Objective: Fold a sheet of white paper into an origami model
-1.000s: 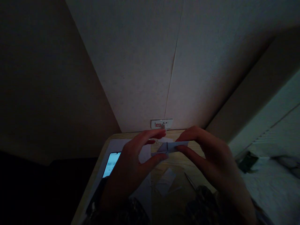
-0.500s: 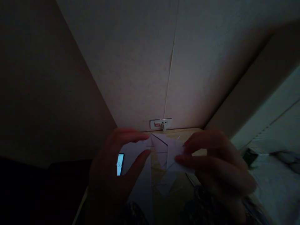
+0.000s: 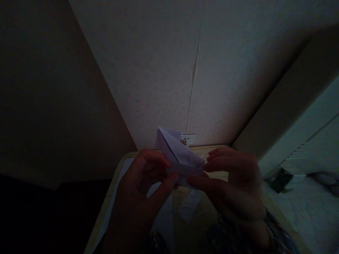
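Note:
A folded piece of white paper (image 3: pixel 180 150) is held up above the small wooden table, its pointed end tilted up and to the left. My left hand (image 3: pixel 144 187) pinches its lower left part between thumb and fingers. At its lower right edge is my right hand (image 3: pixel 233 180), the thumb touching the paper from below and the fingertips close to the right corner. Dim light and some blur hide how firmly the right fingers grip. Below lies another small piece of white paper (image 3: pixel 189 206).
A large white sheet (image 3: pixel 164 218) covers the left part of the wooden table (image 3: pixel 196 229). Behind the folded paper, a wall socket (image 3: pixel 188 139) with a plug sits low on the wall. Right of the table, a dark green object (image 3: pixel 281 180) lies on a pale surface.
The folded paper has been turned, and its point now rises up and left. My left hand has closed in on it, and the phone seen behind that hand is now hidden.

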The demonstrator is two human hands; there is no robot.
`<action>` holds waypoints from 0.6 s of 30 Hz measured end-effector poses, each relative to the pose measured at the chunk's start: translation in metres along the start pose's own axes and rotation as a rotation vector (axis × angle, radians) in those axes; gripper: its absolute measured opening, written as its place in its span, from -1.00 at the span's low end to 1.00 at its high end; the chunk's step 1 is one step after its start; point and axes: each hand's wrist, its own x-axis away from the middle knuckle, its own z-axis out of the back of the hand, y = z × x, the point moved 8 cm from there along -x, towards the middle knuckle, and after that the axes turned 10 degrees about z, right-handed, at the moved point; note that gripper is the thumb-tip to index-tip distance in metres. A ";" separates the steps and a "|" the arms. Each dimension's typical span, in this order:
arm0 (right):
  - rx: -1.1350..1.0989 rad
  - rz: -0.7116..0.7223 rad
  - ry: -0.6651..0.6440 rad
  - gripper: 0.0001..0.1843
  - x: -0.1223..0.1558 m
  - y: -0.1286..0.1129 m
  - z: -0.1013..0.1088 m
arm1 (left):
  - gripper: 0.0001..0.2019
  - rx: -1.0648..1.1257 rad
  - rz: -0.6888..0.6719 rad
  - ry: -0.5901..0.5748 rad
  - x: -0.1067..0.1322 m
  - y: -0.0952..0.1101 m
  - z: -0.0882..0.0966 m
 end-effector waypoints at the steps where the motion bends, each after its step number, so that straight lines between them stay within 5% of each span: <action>1: 0.042 0.051 0.007 -0.73 0.000 -0.004 0.003 | -0.82 -0.033 -0.032 0.022 -0.001 0.002 0.002; 4: 0.006 -0.009 -0.029 -0.63 -0.004 0.001 0.005 | -0.82 -0.116 -0.104 0.048 -0.001 0.006 0.005; 9: -0.212 -0.262 -0.053 -0.92 -0.010 0.023 -0.003 | -0.84 -0.297 -0.225 0.018 -0.001 0.011 0.002; 18: -0.257 -0.342 -0.139 -0.76 -0.012 0.026 -0.011 | -0.77 -0.317 -0.290 -0.033 -0.001 0.011 -0.003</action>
